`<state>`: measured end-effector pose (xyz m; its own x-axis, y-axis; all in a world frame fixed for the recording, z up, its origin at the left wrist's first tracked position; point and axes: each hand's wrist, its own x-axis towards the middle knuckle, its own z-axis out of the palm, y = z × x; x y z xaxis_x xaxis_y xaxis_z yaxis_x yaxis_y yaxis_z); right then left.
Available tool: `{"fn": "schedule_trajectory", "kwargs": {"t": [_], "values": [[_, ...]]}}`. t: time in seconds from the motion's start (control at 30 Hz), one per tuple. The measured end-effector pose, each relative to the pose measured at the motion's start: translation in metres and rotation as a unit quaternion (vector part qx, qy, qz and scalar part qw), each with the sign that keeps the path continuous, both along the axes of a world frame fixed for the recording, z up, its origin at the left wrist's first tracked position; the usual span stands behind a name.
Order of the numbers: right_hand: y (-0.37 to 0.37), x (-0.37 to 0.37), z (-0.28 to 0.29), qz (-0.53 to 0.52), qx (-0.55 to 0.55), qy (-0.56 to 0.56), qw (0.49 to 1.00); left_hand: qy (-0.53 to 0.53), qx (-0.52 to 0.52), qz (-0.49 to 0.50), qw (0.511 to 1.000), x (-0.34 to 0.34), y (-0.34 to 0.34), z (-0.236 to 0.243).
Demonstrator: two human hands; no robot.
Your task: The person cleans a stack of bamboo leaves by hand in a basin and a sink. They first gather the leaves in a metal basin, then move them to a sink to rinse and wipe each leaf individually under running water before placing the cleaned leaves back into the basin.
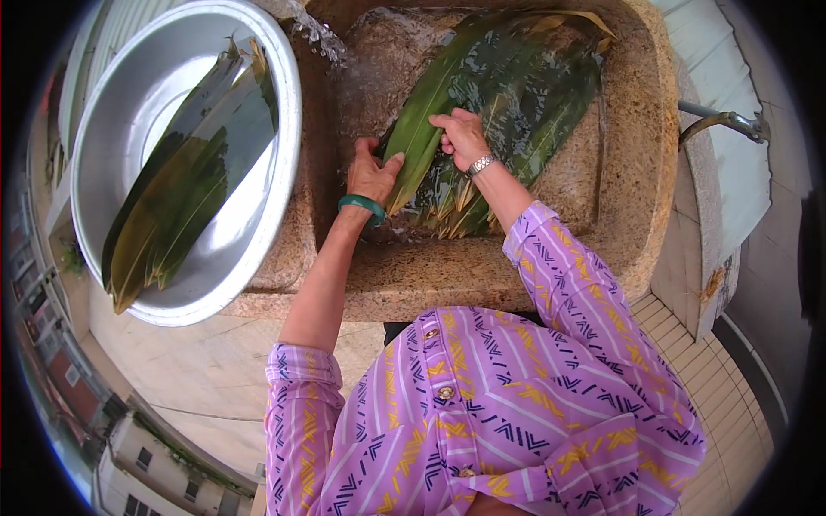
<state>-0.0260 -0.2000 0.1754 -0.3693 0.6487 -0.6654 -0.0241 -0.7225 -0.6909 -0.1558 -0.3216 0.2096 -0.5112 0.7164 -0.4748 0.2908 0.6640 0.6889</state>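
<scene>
A long green bamboo leaf (pixel 422 142) lies slantwise over the water in a speckled stone sink (pixel 482 282). My left hand (pixel 372 178), a green bangle at its wrist, grips the leaf's left edge near its lower end, thumb on top. Higher up, my right hand (pixel 463 138) pinches the same leaf by its right edge; a metal-banded watch (pixel 480 165) circles that wrist. Just to the right, a pile of wet, dark green bamboo leaves (pixel 542 107) lies in the water, pale stem ends toward me. Some fingertips are hidden behind the held leaf.
A round silver metal basin (pixel 288 112) stands left of the sink, with several bamboo leaves (pixel 194 172) lying slantwise across it. Water (pixel 318 34) pours into the sink's far left corner. A curved metal pipe (pixel 731 120) sticks out beyond the sink's right wall.
</scene>
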Motion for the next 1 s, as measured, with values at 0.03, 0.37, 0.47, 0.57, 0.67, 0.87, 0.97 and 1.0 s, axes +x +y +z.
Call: {"fn": "schedule_trajectory", "kwargs": {"t": [0.03,0.37,0.47,0.57,0.67,0.87,0.97,1.0], "values": [[0.002,0.002,0.005,-0.027,0.044,-0.041,0.998,-0.002,0.005,-0.008,1.0,0.002,0.002,0.015],[-0.006,-0.057,0.031,0.177,0.379,-0.103,0.902,-0.373,0.058,0.134,0.916,-0.009,0.006,-0.014],[0.029,-0.038,-0.019,0.115,0.263,-0.195,0.938,-0.561,0.033,0.171,0.809,-0.017,0.014,-0.007],[0.024,-0.033,0.003,0.065,0.159,-0.164,0.971,-0.558,0.021,0.222,0.799,-0.024,0.0,-0.018],[0.003,-0.029,0.021,0.219,0.13,-0.242,0.936,-0.58,0.04,0.247,0.775,-0.019,-0.003,-0.022],[-0.006,-0.027,-0.02,0.004,0.205,-0.092,0.975,-0.525,0.076,0.151,0.834,0.005,-0.005,-0.002],[-0.006,-0.026,-0.022,0.084,0.308,-0.231,0.919,-0.494,0.073,0.175,0.849,0.014,-0.003,-0.001],[-0.006,-0.026,-0.022,0.084,0.309,-0.232,0.918,-0.465,0.098,0.194,0.858,0.018,-0.001,-0.007]]}}
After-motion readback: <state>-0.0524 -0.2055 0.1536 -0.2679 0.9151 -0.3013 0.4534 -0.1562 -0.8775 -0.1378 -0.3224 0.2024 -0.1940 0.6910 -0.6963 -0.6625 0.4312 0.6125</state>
